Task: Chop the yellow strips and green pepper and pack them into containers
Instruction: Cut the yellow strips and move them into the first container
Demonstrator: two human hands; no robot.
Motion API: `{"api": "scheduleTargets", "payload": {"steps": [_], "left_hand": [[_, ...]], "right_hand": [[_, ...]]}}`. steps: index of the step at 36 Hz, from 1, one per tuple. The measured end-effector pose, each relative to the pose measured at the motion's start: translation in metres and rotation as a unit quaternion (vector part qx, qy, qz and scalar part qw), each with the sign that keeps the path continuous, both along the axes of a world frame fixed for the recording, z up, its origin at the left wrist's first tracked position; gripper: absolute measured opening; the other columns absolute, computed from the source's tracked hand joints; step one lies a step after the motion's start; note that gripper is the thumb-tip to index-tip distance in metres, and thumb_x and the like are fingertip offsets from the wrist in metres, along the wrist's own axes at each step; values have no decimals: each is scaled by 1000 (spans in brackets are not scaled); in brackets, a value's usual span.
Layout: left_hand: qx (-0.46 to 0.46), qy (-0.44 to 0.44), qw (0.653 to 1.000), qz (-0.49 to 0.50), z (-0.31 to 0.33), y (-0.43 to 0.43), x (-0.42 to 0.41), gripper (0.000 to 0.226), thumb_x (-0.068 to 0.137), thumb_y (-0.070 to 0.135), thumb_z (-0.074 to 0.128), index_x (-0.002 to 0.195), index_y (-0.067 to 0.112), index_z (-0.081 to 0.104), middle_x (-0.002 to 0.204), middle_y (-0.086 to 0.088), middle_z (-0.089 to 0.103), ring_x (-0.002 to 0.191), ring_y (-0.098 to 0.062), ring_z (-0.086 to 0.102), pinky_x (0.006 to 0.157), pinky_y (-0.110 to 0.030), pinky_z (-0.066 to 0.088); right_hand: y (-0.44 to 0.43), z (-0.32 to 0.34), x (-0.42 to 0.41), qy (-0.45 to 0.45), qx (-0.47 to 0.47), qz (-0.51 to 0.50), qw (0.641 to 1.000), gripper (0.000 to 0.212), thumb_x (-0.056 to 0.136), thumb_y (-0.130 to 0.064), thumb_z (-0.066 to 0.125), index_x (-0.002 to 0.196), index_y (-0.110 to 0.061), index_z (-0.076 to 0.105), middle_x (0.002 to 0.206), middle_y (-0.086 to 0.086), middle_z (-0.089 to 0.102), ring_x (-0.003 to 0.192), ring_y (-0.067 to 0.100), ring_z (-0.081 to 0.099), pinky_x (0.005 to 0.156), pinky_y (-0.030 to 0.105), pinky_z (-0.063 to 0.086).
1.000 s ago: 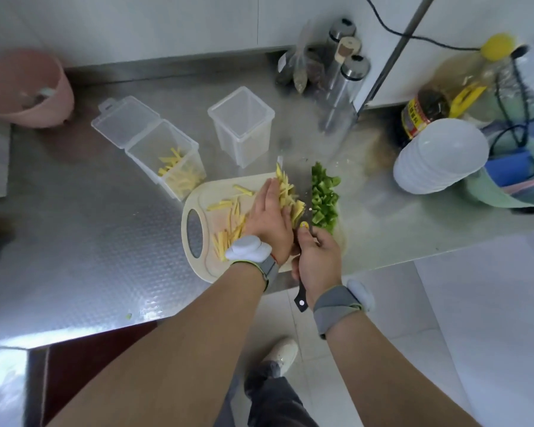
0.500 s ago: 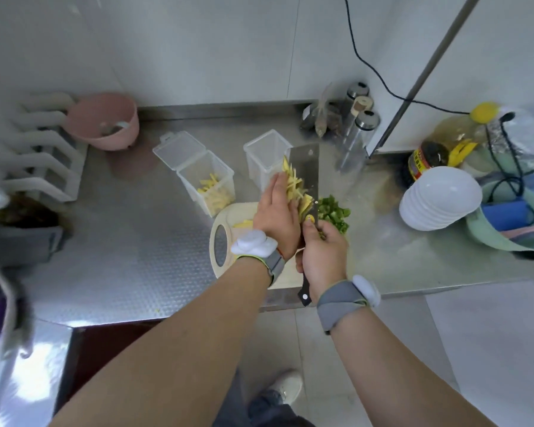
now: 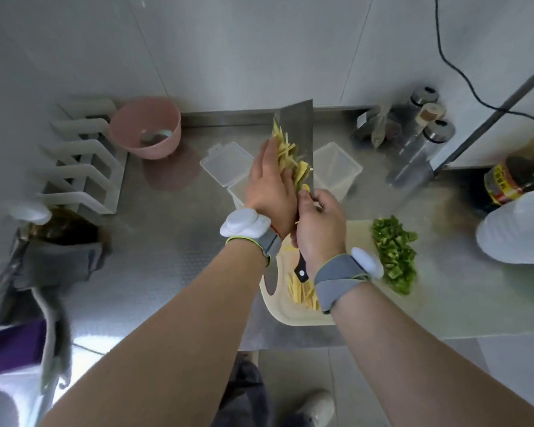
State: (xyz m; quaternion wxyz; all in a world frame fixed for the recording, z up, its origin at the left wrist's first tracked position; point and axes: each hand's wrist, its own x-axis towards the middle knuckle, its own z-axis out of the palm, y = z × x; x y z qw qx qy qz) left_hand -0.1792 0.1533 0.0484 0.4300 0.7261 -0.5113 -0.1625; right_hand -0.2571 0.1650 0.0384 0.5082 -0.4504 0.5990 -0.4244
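- Your right hand [image 3: 319,229] has a closed grip on the cleaver [image 3: 299,131] handle, blade raised above the surface [image 3: 167,257].
- Your left hand [image 3: 270,188], fingers flat, presses yellow strips [image 3: 289,155] against the blade.
- More strips and the chopped green pepper [image 3: 395,252] lie on the cutting board [image 3: 278,306].
- Two clear containers [image 3: 336,169] stand behind your hands.

A kitchen: steel counter [image 3: 173,266], cutting board [image 3: 290,315] near its front edge, seasoning shakers [image 3: 426,131] at the back.
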Motion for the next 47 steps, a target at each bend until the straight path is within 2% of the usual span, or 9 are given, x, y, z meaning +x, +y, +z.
{"api": "scheduleTargets", "payload": {"steps": [5, 10, 15, 21, 25, 30, 35, 40, 47], "left_hand": [[-30, 0, 1000, -2, -6, -19, 21, 51, 98, 13, 41, 146, 8, 27, 152, -11, 29, 138, -26, 32, 112, -36, 28], [-46, 60, 997, 10, -25, -25, 34, 52, 94, 6, 44, 144, 7, 32, 148, -12, 36, 136, -24, 35, 112, -33, 29], [-31, 162, 984, 66, -38, -20, 33, 51, 86, 8, 44, 135, 20, 40, 131, -4, 54, 118, -16, 52, 102, -36, 42], [-40, 201, 970, 131, -35, -20, 33, 41, 77, 19, 43, 117, 24, 54, 105, 4, 64, 94, -12, 60, 86, -34, 50], [-33, 184, 973, 137, -34, -16, 37, 33, 78, 23, 42, 106, 25, 59, 97, 2, 66, 88, -19, 63, 79, -38, 52], [-38, 135, 983, 122, -35, -8, 39, 20, 82, 19, 46, 96, 21, 60, 89, 4, 63, 80, -23, 59, 70, -33, 49], [-61, 87, 986, 132, -34, -8, 42, 15, 80, 2, 50, 90, 7, 60, 93, 2, 56, 94, -22, 54, 77, -19, 35], [-56, 76, 984, 150, -28, -14, 49, 19, 75, 10, 49, 92, 9, 60, 95, 4, 52, 93, -21, 53, 78, -28, 41], [20, 22, 983, 180, -29, -23, 64, 29, 76, 9, 55, 104, 16, 61, 106, -1, 59, 99, -23, 53, 85, -39, 44]], "right_hand": [[-17, -4, 25, 2, -18, -10, 1000, 26, 91, -33, 51, 67, -23, 50, 65, 8, 52, 64, 27, 48, 64, 46, 44], [-22, -23, 35, 35, -47, -10, 998, 22, 92, -24, 52, 71, -16, 52, 61, 8, 52, 59, 27, 47, 60, 49, 48], [-19, -42, 35, 93, -99, 6, 991, 16, 89, -25, 51, 78, -15, 55, 66, 2, 57, 63, 21, 51, 62, 40, 45], [-19, -59, 33, 126, -135, 28, 982, 14, 85, -38, 45, 81, -26, 49, 67, -9, 58, 60, 9, 51, 54, 25, 38], [-19, -63, 33, 140, -160, 31, 977, 13, 87, -37, 45, 82, -26, 49, 69, -11, 57, 60, 7, 51, 51, 16, 36], [-19, -63, 30, 155, -186, 39, 970, 10, 88, -35, 45, 82, -28, 49, 70, -14, 58, 59, 3, 52, 47, 9, 34], [-17, -60, 29, 145, -200, 26, 969, 11, 90, -30, 49, 79, -34, 47, 61, -17, 54, 54, 3, 49, 46, 7, 31], [-17, -52, 29, 130, -201, 7, 971, 20, 89, -29, 50, 73, -41, 48, 60, -20, 55, 54, 1, 51, 46, 6, 32], [-17, -46, 26, 116, -198, -12, 973, 13, 88, -27, 52, 75, -30, 50, 59, -18, 55, 53, 2, 50, 47, 8, 33]]}}
